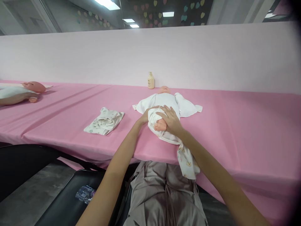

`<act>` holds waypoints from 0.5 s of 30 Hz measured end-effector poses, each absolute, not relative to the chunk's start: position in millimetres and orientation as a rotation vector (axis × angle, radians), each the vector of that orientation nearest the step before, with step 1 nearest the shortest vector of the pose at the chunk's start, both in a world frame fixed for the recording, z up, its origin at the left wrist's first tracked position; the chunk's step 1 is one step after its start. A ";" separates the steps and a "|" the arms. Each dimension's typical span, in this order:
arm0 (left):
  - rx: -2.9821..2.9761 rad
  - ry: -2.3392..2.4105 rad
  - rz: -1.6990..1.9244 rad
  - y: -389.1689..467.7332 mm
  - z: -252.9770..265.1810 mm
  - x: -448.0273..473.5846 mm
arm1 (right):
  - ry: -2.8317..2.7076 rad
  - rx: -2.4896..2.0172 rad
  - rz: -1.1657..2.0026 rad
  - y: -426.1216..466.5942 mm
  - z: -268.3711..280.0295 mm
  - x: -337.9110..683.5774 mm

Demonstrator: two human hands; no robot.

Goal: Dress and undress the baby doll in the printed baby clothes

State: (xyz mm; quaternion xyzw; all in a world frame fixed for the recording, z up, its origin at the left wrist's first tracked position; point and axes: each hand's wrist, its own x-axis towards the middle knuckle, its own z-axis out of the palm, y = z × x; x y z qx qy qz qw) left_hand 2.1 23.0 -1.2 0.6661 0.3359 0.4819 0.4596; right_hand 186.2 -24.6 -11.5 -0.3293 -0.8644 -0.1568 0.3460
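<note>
A baby doll in a white top (165,99) lies on its back, arms spread, its head (164,89) toward the wall. Patterned white baby pants (188,161) are bunched around its lower body, and one pant leg hangs over the table's front edge. One bare doll foot (160,125) pokes out of the cloth; the other is hidden. On the left side, my left hand (148,114) curls around the bunched pants, its thumb out of sight. My right hand (172,121) grips the pants from the right, fingers laid across the cloth over the doll's leg.
Folded patterned cloth (104,121) lies left on the pink-covered table (235,125). A pump bottle (150,80) stands by the white wall. Far left, another person's hand (20,98) touches a second doll (35,86). A black chair (66,194) holds a clear plastic item (85,194).
</note>
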 end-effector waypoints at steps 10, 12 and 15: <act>1.781 0.823 0.884 22.7 1.8 -4.2 | -2.579 -0.999 0.134 -50.8 -6.6 177.5; 1.879 0.856 0.883 25.0 -1.1 -3.0 | -2.622 -0.938 0.488 -49.3 7.3 188.9; 1.798 0.887 0.976 28.2 -4.2 -2.2 | -2.330 -0.744 0.993 -36.0 23.5 211.3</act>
